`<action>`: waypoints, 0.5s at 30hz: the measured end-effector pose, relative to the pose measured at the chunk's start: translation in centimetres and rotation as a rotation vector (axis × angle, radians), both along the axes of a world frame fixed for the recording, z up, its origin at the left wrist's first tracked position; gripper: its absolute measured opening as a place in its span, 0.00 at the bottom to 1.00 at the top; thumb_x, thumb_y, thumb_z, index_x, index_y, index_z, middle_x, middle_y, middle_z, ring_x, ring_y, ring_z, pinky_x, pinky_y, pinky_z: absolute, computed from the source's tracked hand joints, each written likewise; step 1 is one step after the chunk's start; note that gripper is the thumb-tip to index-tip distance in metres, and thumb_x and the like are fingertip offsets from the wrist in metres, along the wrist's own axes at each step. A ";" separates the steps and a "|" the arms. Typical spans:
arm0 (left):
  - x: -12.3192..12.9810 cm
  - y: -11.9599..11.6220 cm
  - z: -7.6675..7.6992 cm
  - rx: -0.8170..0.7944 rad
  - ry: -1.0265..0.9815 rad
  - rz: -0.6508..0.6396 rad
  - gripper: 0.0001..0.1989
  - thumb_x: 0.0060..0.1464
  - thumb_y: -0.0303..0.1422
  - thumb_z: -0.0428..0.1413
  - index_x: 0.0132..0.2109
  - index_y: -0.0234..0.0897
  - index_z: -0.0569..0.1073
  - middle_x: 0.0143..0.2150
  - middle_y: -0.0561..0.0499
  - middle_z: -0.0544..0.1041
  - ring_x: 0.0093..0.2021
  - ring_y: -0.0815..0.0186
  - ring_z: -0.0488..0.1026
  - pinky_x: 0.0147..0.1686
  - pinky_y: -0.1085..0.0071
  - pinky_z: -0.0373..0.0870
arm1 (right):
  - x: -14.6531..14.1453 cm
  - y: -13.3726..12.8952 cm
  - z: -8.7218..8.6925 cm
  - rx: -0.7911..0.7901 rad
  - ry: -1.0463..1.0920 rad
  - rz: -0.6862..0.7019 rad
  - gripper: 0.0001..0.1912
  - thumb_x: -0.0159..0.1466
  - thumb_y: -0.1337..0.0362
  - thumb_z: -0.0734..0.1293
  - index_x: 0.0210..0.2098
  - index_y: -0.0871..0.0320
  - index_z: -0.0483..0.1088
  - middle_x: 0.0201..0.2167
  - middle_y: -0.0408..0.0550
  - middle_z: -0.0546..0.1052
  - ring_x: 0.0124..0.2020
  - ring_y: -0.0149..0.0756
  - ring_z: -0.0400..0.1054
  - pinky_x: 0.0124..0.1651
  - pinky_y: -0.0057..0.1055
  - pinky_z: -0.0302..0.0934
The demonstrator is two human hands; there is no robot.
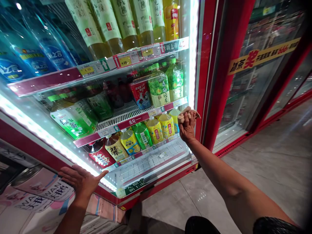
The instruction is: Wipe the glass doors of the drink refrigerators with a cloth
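"While the right hand (187, 129) is gripping that cloth (188, 110), where is it resting?"

"It's curling snugly over the bunched fabric, at the cooler's (204, 74) lit right edge, presumably so nothing is slipping."

"And the arms?"

"The right arm (219, 172) is reaching nearly straight; the left hand (81, 182) is splaying wide, holding nothing, by the left frame (40, 152), perhaps balancing. Whether it's touching, I can't tell."

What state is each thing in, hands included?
Bare left hand: open, fingers spread, holding nothing
Bare right hand: fingers curled over beige fabric cloth
Beige fabric cloth: bunched
Long white LED strip: lit
Clear plastic bottle with green cap: capped
Red-framed glass door at right: looks shut
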State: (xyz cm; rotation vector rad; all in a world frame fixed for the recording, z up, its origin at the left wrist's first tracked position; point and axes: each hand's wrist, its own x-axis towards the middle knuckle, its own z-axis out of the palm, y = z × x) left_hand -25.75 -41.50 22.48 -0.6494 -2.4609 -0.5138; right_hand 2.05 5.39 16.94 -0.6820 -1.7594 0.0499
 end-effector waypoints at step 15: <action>-0.9 -0.3 -1.3 -0.017 0.249 0.014 0.71 0.47 0.70 0.44 0.72 0.09 0.29 0.73 0.14 0.21 0.74 0.30 0.18 0.69 0.32 0.32 | 2.8 4.7 3.9 0.044 -0.055 0.010 0.36 0.68 0.56 0.58 0.74 0.55 0.49 0.78 0.55 0.44 0.78 0.54 0.30 0.73 0.67 0.36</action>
